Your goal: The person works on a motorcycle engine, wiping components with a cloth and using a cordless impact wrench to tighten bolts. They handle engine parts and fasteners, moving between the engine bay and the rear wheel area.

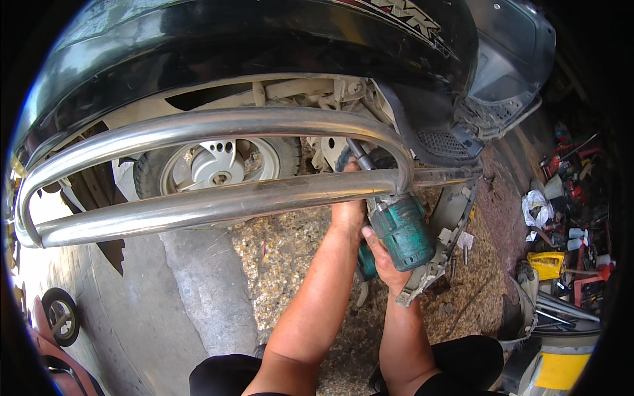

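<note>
A scuffed green impact wrench (404,232) is in my right hand (391,265), which wraps round its lower side with the thumb along the body. A steel socket extension (360,154) points from the wrench up past the lower bar of a metal side guard (264,198) toward the vehicle's underside. My left hand (349,210) reaches behind that bar, its fingertips closed against the extension; the bar hides most of its fingers. Beyond the guard, a dusty wheel (221,165) sits under a glossy black body panel (264,53).
A dirty grey trim piece (444,241) lies right of the wrench. A black footboard (439,142) juts out above the guard's right end. Tools, a yellow container (545,265) and a white bag (536,208) clutter the far right. Another small wheel (61,317) stands at lower left.
</note>
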Available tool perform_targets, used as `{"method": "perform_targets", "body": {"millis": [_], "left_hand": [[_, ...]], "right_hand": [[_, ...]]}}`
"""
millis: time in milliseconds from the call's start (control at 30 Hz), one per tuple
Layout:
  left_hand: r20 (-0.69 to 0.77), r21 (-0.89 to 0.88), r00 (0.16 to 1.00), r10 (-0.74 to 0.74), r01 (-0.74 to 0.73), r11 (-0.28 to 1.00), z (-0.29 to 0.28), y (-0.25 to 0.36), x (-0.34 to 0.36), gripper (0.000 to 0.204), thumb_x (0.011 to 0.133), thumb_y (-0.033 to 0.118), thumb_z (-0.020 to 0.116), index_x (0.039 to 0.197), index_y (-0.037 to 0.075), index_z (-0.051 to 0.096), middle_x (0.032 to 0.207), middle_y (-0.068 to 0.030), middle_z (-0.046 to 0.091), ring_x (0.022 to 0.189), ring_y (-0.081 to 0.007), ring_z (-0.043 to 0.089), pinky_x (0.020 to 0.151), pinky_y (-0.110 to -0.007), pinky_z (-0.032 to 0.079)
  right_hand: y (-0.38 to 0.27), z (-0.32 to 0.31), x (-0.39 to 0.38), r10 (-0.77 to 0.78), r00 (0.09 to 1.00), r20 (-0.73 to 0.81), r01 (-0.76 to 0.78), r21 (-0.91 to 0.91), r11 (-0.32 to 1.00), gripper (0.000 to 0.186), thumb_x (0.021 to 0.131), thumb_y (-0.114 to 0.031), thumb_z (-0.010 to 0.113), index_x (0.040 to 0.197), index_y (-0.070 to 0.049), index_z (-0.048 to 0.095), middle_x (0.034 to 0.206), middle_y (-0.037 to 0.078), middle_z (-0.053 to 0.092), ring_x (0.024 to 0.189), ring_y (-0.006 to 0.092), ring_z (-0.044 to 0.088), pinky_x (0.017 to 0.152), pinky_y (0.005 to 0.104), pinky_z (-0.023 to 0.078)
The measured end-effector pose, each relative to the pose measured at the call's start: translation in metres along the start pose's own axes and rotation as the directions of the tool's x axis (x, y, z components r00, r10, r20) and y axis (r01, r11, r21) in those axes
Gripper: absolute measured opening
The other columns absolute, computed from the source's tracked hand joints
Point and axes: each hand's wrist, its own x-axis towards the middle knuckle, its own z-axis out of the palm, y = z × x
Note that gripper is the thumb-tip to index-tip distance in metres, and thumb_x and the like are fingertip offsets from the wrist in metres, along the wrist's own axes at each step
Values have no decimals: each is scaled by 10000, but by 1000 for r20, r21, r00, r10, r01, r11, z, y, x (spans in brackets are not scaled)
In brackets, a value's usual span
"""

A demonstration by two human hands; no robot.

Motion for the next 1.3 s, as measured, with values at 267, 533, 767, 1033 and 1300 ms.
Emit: {"method": "perform_targets", "body": {"millis": [267,533,767,1033,1300], "left_hand": [[72,-64,997,-41,45,997,11,15,-16,371,1018,395,462,1160,76,586,1089,-85,633,989,-205,600,883,-359,503],[3,-15,997,76,-76,997,11,44,-2,394,947,237,603,1263,19,514,1137,-170,565,938,-285,584,787,-416,546],[268,370,933,240,-330,869,10,55,3,278,948,224,602,1122,8,604,1000,-134,651,855,-213,627,765,-339,537],[308,356,947,95,-207,911,10,70,4,305,950,229,608,1159,8,594,984,-81,658,732,-201,629,688,-328,552],[616,764,706,348,-430,-480,6,73,-33,378,964,219,544,1260,-13,583,1181,-167,650,1071,-255,615,954,-337,461]], "right_hand": [[33,6,-3,392,917,81,-359,600,715,224,861,-134,742,1047,-31,672,943,102,704,829,233,659,733,368,527],[17,1,-10,311,849,428,-460,887,35,351,982,-226,522,1255,-6,535,1102,80,638,928,142,617,823,285,526],[17,12,-5,290,955,70,-277,569,774,285,760,-190,745,941,-34,590,822,96,654,812,218,648,719,387,496],[12,-4,0,38,999,-25,-31,248,968,190,731,-261,712,774,-83,661,772,130,676,768,355,665,662,462,524],[18,11,-1,-20,989,-149,51,203,978,241,731,-287,728,860,-89,678,859,131,688,841,352,664,731,452,538]]}}
